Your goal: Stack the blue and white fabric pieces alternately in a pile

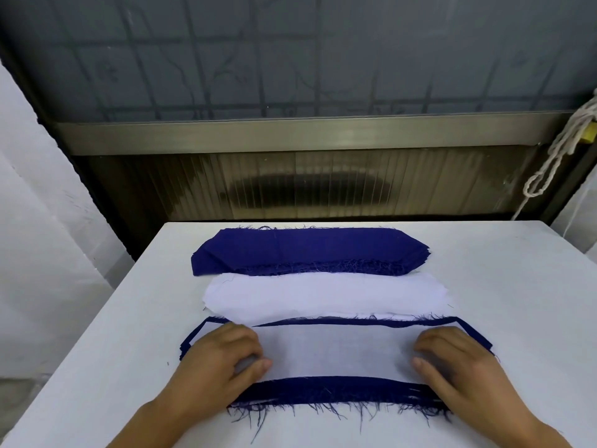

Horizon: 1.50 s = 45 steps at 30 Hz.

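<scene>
The white table (pixel 504 286) filled most of my view, and it had free surface on both sides of the cloth. At its far edge lay the blue stack (pixel 307 252), and just in front of it the white stack (pixel 323 294), whose near edge touched the pile (pixel 332 388) in front of me. On this pile a white piece (pixel 336 350) was on top, with a blue piece showing around it as a border and a frayed blue edge toward me. My left hand (pixel 219 357) and right hand (pixel 458 360) rested on the two ends of the white piece with the fingers curled down on it; I could not tell if they pinched the cloth or only pressed it. I judged the step was squaring the white layer on the pile. The next move would need a reach over the white stack to take one blue piece only.
</scene>
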{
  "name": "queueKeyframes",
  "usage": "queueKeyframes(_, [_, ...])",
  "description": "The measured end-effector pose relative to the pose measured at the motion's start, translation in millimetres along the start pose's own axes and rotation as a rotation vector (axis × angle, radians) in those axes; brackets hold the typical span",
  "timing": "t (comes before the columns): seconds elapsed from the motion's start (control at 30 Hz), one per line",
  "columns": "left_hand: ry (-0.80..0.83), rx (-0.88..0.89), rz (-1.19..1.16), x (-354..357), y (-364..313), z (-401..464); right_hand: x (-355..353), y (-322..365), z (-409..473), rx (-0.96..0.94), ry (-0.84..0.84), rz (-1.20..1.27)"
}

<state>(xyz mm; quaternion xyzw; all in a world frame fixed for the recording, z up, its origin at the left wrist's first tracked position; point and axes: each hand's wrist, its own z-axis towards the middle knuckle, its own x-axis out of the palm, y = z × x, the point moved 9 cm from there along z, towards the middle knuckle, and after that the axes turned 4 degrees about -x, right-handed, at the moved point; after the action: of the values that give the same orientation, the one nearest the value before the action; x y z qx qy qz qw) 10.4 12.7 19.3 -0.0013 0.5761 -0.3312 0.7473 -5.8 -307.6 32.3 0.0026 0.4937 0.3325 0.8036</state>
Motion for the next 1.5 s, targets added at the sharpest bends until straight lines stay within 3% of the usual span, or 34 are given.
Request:
queueKeyframes(0.27, [-0.039, 0.003, 0.107, 42.8, -40.1, 70.0, 66.5, 10.2, 53.8, 0.183, 0.216, 0.030])
queueKeyframes(0.67, [-0.052, -0.213, 0.082, 45.5, 18.2, 72.4, 45.6, -56.4, 45.1, 0.372, 0.224, -0.123])
queueKeyframes(1.07, [0.138, -0.286, 0.102, 62.1, 44.8, 88.9, 79.6, -48.3, 72.8, 0.213, 0.215, -0.042])
queueKeyframes(1.23, [0.040, -0.286, 0.065, 58.5, 46.0, 83.3, 81.0, -48.5, 68.5, 0.211, 0.206, -0.004])
queueKeyframes(1.5, [-0.138, -0.096, 0.108, 34.0, 16.6, 77.8, 71.5, -51.4, 68.4, 0.264, 0.123, 0.079])
